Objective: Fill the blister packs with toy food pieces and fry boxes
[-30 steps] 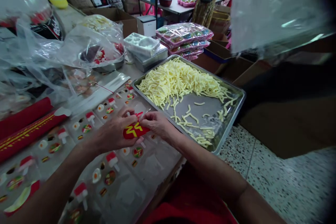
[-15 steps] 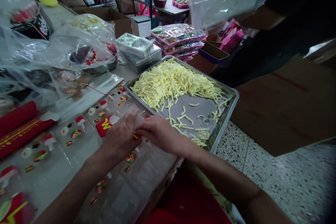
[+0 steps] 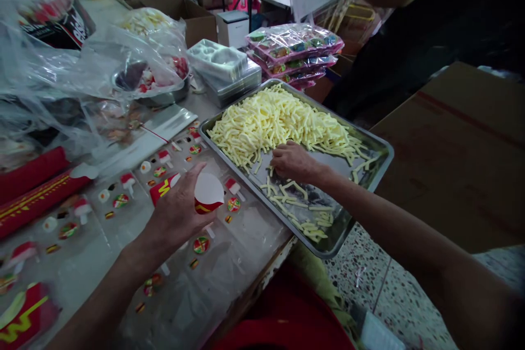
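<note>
My left hand is wrapped around a red paper fries carton with a yellow zigzag mark. Its white mouth faces up, and no sticks show inside it. At the near edge of a heap of pale yellow fry-shaped sticks, my right hand is closed, fingers curled down onto several sticks. The fingertips are partly hidden. Both heap and hand are within a shallow metal tray. Another red carton lies flat just behind my left hand.
Clear plastic packs with small toy food pieces cover the table. Red stacked cartons lie left. Behind the tray are clear plastic molds and pink-edged packages. A person in dark clothes stands at right by cardboard.
My right hand has left the carton and moved right and forward to the sticks in the tray. My left hand keeps the carton, whose white mouth now shows open.
</note>
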Available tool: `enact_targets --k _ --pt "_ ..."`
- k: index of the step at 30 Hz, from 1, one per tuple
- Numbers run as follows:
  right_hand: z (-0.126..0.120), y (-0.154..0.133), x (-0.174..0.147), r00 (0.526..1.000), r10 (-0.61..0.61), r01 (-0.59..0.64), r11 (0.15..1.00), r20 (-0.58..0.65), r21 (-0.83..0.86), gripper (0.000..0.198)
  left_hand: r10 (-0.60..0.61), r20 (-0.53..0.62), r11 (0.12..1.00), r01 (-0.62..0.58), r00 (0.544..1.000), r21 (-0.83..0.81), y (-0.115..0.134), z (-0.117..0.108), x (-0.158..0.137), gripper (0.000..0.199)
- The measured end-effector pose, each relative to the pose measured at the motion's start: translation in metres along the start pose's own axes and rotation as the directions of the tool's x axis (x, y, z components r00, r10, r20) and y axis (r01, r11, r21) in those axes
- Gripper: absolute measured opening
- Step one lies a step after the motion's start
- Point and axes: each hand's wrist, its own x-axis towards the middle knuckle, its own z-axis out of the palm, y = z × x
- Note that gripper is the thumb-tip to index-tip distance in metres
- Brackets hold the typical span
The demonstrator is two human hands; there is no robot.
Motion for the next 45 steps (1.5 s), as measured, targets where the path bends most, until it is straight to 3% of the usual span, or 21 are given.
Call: enact_targets --k 3,5,8,10,13,15,17,19,21,25,28,30,32,33,35,39,40,42,44,45 --pt "0.002 0.000 0.004 0.992 0.019 -0.007 0.995 -0.125 0.095 0.006 0.047 0.041 0.999 -0.046 0.998 -0.022 0.001 0.004 0.000 0.086" --pt "0.002 -0.005 0.011 0.985 -0.030 0.054 0.989 -0.172 0.135 0.004 0.068 0.038 0.997 -0.067 0.997 -0.030 0.003 0.005 0.000 0.085" --pt "0.003 -0.014 0.024 0.976 -0.161 0.181 0.975 -0.149 0.130 0.007 0.095 0.018 0.995 -0.094 0.995 -0.028 0.007 0.007 0.002 0.087" --pt "0.005 -0.013 0.027 0.977 -0.161 0.183 0.970 -0.141 0.159 0.010 0.117 0.010 0.993 -0.117 0.993 -0.025 0.008 0.007 0.002 0.088" --pt "0.001 -0.002 0.015 0.973 0.100 -0.021 0.934 -0.206 0.356 0.008 0.136 0.014 0.990 -0.136 0.991 -0.034 0.008 0.005 0.001 0.090" --pt "-0.008 0.009 -0.003 0.913 0.341 -0.181 0.830 -0.223 0.528 0.005 0.131 0.016 0.991 -0.130 0.991 -0.042 0.009 0.004 0.001 0.090" --pt "-0.021 0.017 -0.024 0.863 0.467 -0.261 0.738 -0.193 0.622 0.003 0.117 0.027 0.992 -0.116 0.993 -0.051 0.013 0.002 0.002 0.090" --pt "-0.031 0.021 -0.044 0.882 0.442 -0.265 0.755 -0.166 0.600 0.003 0.109 0.056 0.992 -0.105 0.992 -0.067 0.021 0.002 0.008 0.090" --pt "-0.034 0.019 -0.059 0.932 0.334 -0.227 0.841 -0.141 0.491 0.006 0.131 0.100 0.988 -0.122 0.986 -0.097 0.034 0.004 0.016 0.091" --pt "-0.016 0.010 -0.069 0.993 0.108 -0.087 0.943 -0.048 0.322 0.015 0.182 0.162 0.977 -0.159 0.970 -0.142 0.063 0.012 0.038 0.093" --pt "0.002 0.009 -0.069 0.987 0.155 -0.140 0.948 -0.031 0.285 0.015 0.166 0.197 0.984 -0.149 0.966 -0.099 0.079 0.015 0.054 0.092" --pt "0.005 0.010 -0.068 0.936 0.348 -0.309 0.881 -0.047 0.358 0.012 0.136 0.213 0.991 -0.135 0.968 -0.016 0.087 0.015 0.065 0.090" --pt "-0.001 0.009 -0.064 0.824 0.564 -0.449 0.708 -0.052 0.545 0.005 0.104 0.228 0.988 -0.128 0.968 0.090 0.095 0.017 0.076 0.089" --pt "-0.006 0.007 -0.060 0.772 0.634 -0.465 0.611 -0.045 0.641 0.003 0.101 0.231 0.982 -0.134 0.968 0.131 0.100 0.020 0.082 0.090" --pt "-0.020 -0.002 -0.048 0.724 0.688 -0.425 0.502 -0.050 0.753 0.006 0.117 0.219 0.976 -0.154 0.969 0.157 0.111 0.028 0.094 0.091" --pt "-0.046 -0.022 -0.019 0.694 0.702 -0.450 0.598 -0.162 0.663 0.007 0.088 0.099 0.995 -0.093 0.991 0.043 0.130 0.056 0.113 0.085" --pt "-0.050 -0.024 -0.014 0.699 0.694 -0.465 0.624 -0.172 0.628 0.010 0.064 0.058 0.998 -0.063 0.996 -0.005 0.132 0.063 0.115 0.082" --pt "-0.056 -0.025 -0.008 0.774 0.622 -0.435 0.659 -0.120 0.613 0.017 0.036 -0.023 0.992 -0.039 0.999 -0.118 0.133 0.074 0.118 0.083" --pt "-0.061 -0.024 -0.006 0.851 0.523 -0.361 0.654 -0.051 0.665 0.020 0.055 -0.103 0.972 -0.077 0.993 -0.223 0.132 0.082 0.118 0.089" --pt "-0.063 -0.024 -0.006 0.858 0.511 -0.346 0.640 -0.044 0.686 0.020 0.075 -0.139 0.959 -0.109 0.987 -0.260 0.131 0.084 0.117 0.092"
